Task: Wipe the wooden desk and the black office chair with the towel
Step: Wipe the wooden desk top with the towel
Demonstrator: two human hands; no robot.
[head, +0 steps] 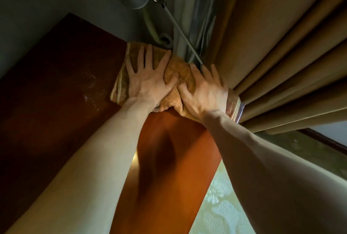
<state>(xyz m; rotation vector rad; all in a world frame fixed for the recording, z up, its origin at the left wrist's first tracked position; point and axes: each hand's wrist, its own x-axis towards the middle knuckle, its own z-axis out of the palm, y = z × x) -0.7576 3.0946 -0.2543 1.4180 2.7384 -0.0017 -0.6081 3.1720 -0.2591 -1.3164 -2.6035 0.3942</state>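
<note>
Both hands lay flat, fingers spread, on the orange terry towel (176, 76) at the wooden desk's (62, 87) far corner, left hand (148, 81) beside right hand (206, 93). The bunched towel's long axis ran across the desk, its striped end touching the pleated tan curtain (277, 49).

Our left arm (97, 158) and right arm (262, 162) reach forward, bare and nearly straight. Our left hand (148, 83) lies palm down, fingers straight and spread. Our right hand (205, 94) lies flat just beside it, fingers splayed, thumbs close together.
</note>
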